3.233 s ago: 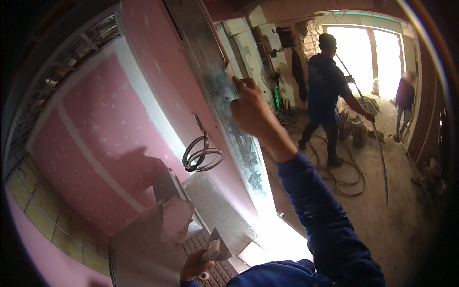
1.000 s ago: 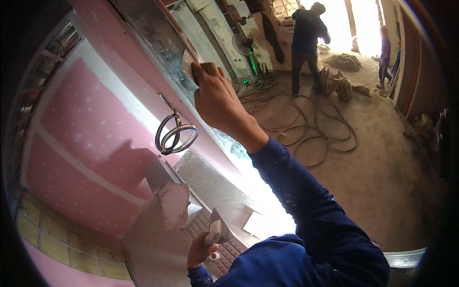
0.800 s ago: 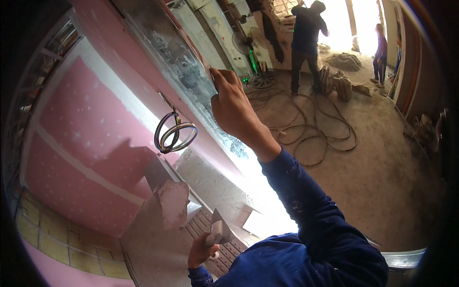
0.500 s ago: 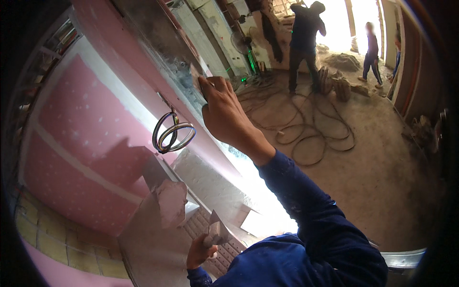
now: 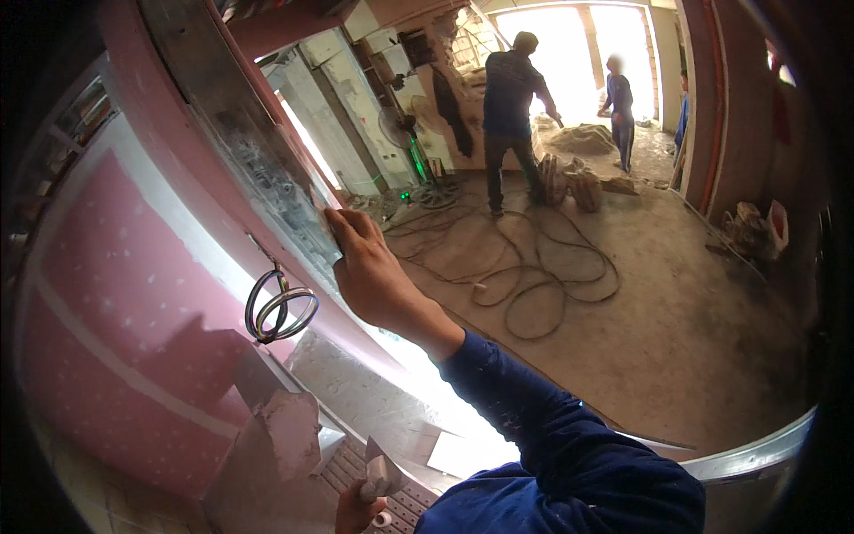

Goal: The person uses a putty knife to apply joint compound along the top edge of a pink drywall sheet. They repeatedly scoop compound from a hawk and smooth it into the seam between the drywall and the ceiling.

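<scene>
My right hand (image 5: 378, 276) is stretched up against a grey, dusty strip (image 5: 276, 178) along the edge of the pink wall. Its fingers are closed round a flat scraper (image 5: 324, 210), mostly hidden by the hand, whose blade meets the strip. Low in the view, my left hand (image 5: 356, 511) grips a putty knife (image 5: 381, 472) with a broad blade and a pale, caked lower part. Beside that knife, a lump of pinkish plaster (image 5: 289, 432) sits on a grey board (image 5: 247, 378). Coiled cables (image 5: 283, 311) hang out of the wall between my hands.
A pink panelled wall (image 5: 133, 294) with white joint bands rises on the left. Loose hose (image 5: 560, 276) loops across the concrete floor (image 5: 649, 338). Two people (image 5: 511, 107) stand near a sand heap (image 5: 583, 141) and sacks (image 5: 569, 182). A fan (image 5: 396, 129) stands by the far wall.
My view has turned, so the wall and cables sit further left and lower. The right hand stays at the grey strip with the scraper. The standing person has lowered their raised arms.
</scene>
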Demonstrator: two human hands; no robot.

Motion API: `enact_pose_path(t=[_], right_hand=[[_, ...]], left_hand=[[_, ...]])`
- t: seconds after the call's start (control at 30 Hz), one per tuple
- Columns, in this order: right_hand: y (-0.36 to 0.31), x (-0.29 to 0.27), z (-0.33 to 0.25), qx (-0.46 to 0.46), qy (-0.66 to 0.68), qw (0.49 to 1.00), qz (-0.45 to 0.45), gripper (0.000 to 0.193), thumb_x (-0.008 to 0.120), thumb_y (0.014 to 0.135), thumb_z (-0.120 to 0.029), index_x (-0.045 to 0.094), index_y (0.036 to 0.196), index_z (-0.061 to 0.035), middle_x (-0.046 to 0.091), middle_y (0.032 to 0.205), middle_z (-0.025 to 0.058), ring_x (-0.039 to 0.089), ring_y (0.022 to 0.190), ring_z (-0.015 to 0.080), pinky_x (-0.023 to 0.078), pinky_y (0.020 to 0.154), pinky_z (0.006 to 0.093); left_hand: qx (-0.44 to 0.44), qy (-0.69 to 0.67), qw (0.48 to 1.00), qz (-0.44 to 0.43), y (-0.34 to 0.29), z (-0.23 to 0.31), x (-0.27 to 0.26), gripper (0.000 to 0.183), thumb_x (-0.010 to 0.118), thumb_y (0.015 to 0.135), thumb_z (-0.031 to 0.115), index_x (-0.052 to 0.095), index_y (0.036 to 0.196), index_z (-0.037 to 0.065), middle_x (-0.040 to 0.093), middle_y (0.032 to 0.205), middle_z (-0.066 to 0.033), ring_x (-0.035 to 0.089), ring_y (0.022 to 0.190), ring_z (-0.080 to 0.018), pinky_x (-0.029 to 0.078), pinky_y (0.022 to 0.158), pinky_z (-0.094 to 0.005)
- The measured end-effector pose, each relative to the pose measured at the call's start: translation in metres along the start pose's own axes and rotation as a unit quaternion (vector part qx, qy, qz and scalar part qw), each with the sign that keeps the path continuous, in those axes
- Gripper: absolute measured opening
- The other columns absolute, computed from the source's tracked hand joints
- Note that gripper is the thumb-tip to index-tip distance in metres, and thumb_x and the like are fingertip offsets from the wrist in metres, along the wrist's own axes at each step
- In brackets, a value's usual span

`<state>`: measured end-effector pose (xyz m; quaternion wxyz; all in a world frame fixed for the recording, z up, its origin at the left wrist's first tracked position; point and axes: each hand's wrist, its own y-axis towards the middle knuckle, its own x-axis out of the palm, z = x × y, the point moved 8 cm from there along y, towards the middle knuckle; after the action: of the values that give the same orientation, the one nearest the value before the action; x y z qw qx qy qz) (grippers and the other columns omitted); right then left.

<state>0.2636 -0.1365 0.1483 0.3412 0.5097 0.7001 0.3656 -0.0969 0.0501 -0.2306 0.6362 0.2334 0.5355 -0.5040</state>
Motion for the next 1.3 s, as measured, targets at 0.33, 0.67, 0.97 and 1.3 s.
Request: enact_pose_path(t=[0.33,0.67,0.97,1.3], right_hand=[[-0.009,-0.011,0.029,0.062,0.034,0.997,-0.007,0.064,0.046,0.083,0.007,0.04,0.147,0.0067,0.044,0.139,0.0285,0.043,0.133,0.0444,0.036,0.115,0.0466],[-0.014,-0.021,0.038,0.087,0.033,0.995,0.016,0.071,0.047,0.076,0.01,0.042,0.147,0.0007,0.046,0.134,0.0308,0.044,0.128,0.049,0.036,0.115,0.0504],[-0.006,-0.012,0.03,0.05,-0.05,0.997,-0.003,0.066,0.05,0.083,0.006,0.042,0.148,0.0033,0.049,0.137,0.0246,0.046,0.131,0.0406,0.038,0.114,0.0449],[-0.013,0.032,0.014,0.055,-0.149,0.987,0.003,0.069,0.057,0.08,0.002,0.041,0.147,0.0048,0.044,0.139,0.0255,0.044,0.128,0.0426,0.039,0.108,0.051]], left_hand=[[-0.03,-0.217,0.975,0.027,-0.01,0.004,-0.007,0.063,0.074,0.088,0.041,0.059,0.142,0.014,0.055,0.142,-0.0217,0.051,0.128,-0.0412,0.041,0.108,-0.0498],[0.047,-0.16,0.982,0.092,-0.008,0.062,-0.058,0.052,0.085,0.075,0.018,0.064,0.12,0.003,0.073,0.108,-0.02,0.071,0.101,-0.0355,0.055,0.085,-0.0429],[-0.026,-0.212,0.976,0.053,-0.01,0.073,-0.067,0.047,0.083,0.074,0.019,0.066,0.115,0.002,0.075,0.1,-0.0183,0.074,0.096,-0.0324,0.056,0.081,-0.0413],[0.006,-0.194,0.977,0.085,-0.017,0.071,-0.059,0.048,0.08,0.075,0.02,0.066,0.117,0.002,0.074,0.096,-0.0216,0.074,0.091,-0.0337,0.056,0.079,-0.0417]])
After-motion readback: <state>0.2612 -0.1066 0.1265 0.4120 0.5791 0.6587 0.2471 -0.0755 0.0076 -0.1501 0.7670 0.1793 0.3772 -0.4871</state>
